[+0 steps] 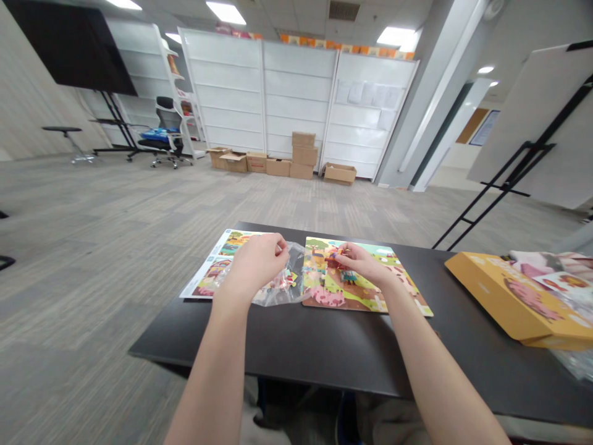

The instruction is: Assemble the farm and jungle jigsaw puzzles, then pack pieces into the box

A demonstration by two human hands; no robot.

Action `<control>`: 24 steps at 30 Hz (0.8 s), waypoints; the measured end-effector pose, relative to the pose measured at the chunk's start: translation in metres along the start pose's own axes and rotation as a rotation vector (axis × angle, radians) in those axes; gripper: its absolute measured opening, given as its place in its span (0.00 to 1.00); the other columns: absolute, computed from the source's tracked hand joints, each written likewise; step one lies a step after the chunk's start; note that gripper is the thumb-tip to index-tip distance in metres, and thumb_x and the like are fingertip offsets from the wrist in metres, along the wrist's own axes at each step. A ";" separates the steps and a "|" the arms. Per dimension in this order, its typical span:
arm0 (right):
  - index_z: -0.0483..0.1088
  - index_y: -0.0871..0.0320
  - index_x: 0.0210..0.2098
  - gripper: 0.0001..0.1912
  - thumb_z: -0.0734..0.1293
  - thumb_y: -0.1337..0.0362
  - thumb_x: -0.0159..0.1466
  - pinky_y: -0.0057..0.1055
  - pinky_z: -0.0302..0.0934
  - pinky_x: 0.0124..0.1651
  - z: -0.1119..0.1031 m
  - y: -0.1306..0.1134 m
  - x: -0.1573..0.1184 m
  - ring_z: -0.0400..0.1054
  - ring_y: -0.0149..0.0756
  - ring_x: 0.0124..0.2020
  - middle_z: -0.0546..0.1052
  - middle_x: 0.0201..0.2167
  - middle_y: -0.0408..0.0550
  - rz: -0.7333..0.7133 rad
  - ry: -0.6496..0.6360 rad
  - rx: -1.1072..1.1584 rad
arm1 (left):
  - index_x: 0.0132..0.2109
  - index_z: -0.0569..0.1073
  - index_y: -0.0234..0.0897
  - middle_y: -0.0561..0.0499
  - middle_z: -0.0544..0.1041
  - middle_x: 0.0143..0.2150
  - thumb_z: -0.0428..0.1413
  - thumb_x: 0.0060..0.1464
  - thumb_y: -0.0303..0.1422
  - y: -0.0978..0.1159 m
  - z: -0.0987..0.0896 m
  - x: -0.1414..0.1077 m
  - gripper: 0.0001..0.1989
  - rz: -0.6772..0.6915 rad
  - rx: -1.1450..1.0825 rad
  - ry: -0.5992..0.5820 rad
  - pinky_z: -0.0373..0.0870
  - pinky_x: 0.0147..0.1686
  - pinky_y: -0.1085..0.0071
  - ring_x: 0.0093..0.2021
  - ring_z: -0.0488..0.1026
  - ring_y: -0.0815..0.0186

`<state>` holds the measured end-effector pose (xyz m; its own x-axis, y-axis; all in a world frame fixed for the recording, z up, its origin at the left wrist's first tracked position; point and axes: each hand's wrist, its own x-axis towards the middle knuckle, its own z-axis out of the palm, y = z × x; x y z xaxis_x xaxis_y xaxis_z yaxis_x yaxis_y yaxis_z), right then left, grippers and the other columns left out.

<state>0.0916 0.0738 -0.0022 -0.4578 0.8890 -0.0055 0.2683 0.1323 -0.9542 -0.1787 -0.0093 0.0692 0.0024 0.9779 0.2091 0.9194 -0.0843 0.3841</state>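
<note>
**Writing and labels:** No legible writing in view. The printing on the printed sheet [210, 269] and the yellow cardboard box [519, 300] is too small or too blurred to read, and no brand can be confirmed. The box shows a pink animal picture on its top face.

**Containers:** The clear plastic bag [278, 298] lies directly under the left grip and holds coloured pieces [282, 283], too crumpled from view to count. The yellow cardboard box sits well to the right of the right grip, with pink-and-white printed material [551, 264] behind it.

**Left grip:** [257, 262] Narrow, fingers curled down at the top edge of the bag. Whether it holds the plastic or a piece, cannot tell.

**Right grip:** [364, 262] Narrow, thumb and fingers closed on a small red piece [334, 260].

**Held item location:** The small red piece is at the tips of the right grip, just over the upper left area of the picture board [365, 290]. That board shows a farm scene and lies directly under the right grip.

**Counter:** [296, 346] Dark top. The printed sheet lies under the left grip's side, partly beneath the bag, and the bag touches the left edge of the picture board.

**Surroundings:** Cardboard cartons [278, 165] stand on the floor against white shelving [296, 93], far ahead of both grips.
</note>
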 end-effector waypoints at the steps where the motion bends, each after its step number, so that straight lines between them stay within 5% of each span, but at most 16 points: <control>1: 0.65 0.55 0.40 0.21 0.74 0.52 0.57 0.33 0.67 0.42 0.000 -0.001 -0.001 0.75 0.36 0.38 0.78 0.34 0.43 0.002 -0.011 0.029 | 0.38 0.78 0.40 0.47 0.82 0.38 0.51 0.56 0.34 0.000 0.000 0.000 0.11 0.001 0.001 0.000 0.66 0.36 0.67 0.40 0.78 0.57; 7: 0.67 0.58 0.33 0.20 0.78 0.58 0.51 0.31 0.64 0.40 -0.002 -0.001 0.000 0.72 0.32 0.33 0.75 0.29 0.40 -0.021 -0.174 0.023 | 0.39 0.78 0.40 0.46 0.83 0.38 0.51 0.57 0.34 0.004 -0.001 0.000 0.11 -0.002 0.026 -0.017 0.67 0.37 0.67 0.39 0.78 0.58; 16: 0.67 0.58 0.33 0.20 0.79 0.60 0.50 0.28 0.63 0.38 -0.003 -0.003 -0.001 0.69 0.29 0.31 0.73 0.29 0.39 -0.044 -0.215 0.135 | 0.45 0.76 0.40 0.48 0.82 0.37 0.53 0.55 0.34 0.009 0.011 -0.001 0.12 0.116 0.051 -0.134 0.66 0.36 0.67 0.39 0.78 0.58; 24: 0.69 0.58 0.34 0.18 0.79 0.62 0.51 0.29 0.64 0.40 -0.007 0.000 -0.003 0.71 0.30 0.32 0.74 0.30 0.41 -0.059 -0.239 0.215 | 0.46 0.76 0.40 0.46 0.81 0.40 0.59 0.52 0.40 0.044 0.030 -0.008 0.16 0.250 0.032 -0.248 0.68 0.36 0.67 0.40 0.78 0.56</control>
<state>0.0989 0.0743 -0.0002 -0.6600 0.7512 0.0055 0.0625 0.0622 -0.9961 -0.1266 -0.0150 0.0571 0.3204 0.9449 0.0668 0.8904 -0.3245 0.3192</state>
